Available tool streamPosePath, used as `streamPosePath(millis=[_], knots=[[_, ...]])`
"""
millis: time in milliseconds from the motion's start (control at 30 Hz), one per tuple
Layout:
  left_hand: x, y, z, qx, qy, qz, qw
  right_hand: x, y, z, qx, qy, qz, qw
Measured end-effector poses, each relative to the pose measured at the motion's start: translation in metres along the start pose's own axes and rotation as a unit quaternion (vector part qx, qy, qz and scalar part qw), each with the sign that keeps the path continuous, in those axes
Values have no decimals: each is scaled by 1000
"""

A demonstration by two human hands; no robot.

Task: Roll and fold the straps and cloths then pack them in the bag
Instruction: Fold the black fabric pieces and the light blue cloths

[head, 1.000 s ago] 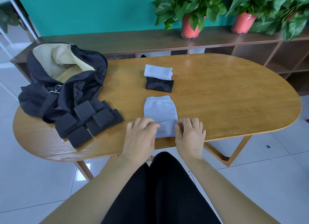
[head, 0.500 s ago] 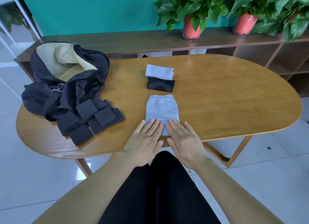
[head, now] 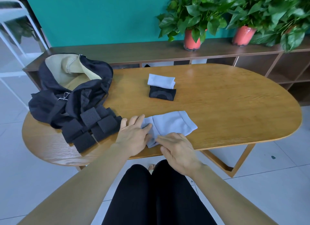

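A light blue cloth (head: pixel 172 124) lies flat and turned sideways near the table's front edge. My left hand (head: pixel 134 134) rests on its left end with fingers nearly straight. My right hand (head: pixel 177 147) lies flat on its near edge, fingers pointing left. Farther back sit a folded light blue cloth (head: pixel 161 81) and a folded black cloth (head: pixel 162 94), touching each other. The open black bag (head: pixel 70 88) with a tan lining lies at the table's left. Black perforated straps (head: pixel 91 127) lie in a heap in front of it.
The oval wooden table (head: pixel 234 110) has bare surface on its right half. A low wooden shelf (head: pixel 151 51) behind it carries two potted plants in red pots (head: pixel 192 40). My legs are below the table's front edge.
The light blue cloth has turned from lengthwise to sideways, its far end now pointing right. Both hands have shifted with it; the left moved to its left end.
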State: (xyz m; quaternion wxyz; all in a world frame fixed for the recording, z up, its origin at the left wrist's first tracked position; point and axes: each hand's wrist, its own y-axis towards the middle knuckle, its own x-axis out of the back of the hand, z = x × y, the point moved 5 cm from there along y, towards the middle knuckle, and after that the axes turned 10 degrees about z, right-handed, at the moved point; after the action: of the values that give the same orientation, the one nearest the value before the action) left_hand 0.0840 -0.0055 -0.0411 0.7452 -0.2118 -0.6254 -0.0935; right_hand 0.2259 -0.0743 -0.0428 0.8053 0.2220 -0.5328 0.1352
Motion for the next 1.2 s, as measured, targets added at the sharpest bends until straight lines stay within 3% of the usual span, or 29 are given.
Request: streamPosePath(millis=[167,300,567,800,1000,1200], knots=[[18,3,-14,7,-33,-75,997,32,17,-41,-59,-71,-67,993],[24,9,-58,-44,-87,-111,989,37,42,-71,-127,-117,21,985],[9,27,-59,2,-61,-74,995,25,56,-92,-139,-174,139,965],[8,37,-32,-37,1,-117,992,23,29,-89,-134,-140,61,979],[7,39,-14,-11,34,-139,990,15,10,-55,-88,-141,11,986],[5,28,-1,-68,4,-132,989,6,7,-28,-51,-105,-4,993]])
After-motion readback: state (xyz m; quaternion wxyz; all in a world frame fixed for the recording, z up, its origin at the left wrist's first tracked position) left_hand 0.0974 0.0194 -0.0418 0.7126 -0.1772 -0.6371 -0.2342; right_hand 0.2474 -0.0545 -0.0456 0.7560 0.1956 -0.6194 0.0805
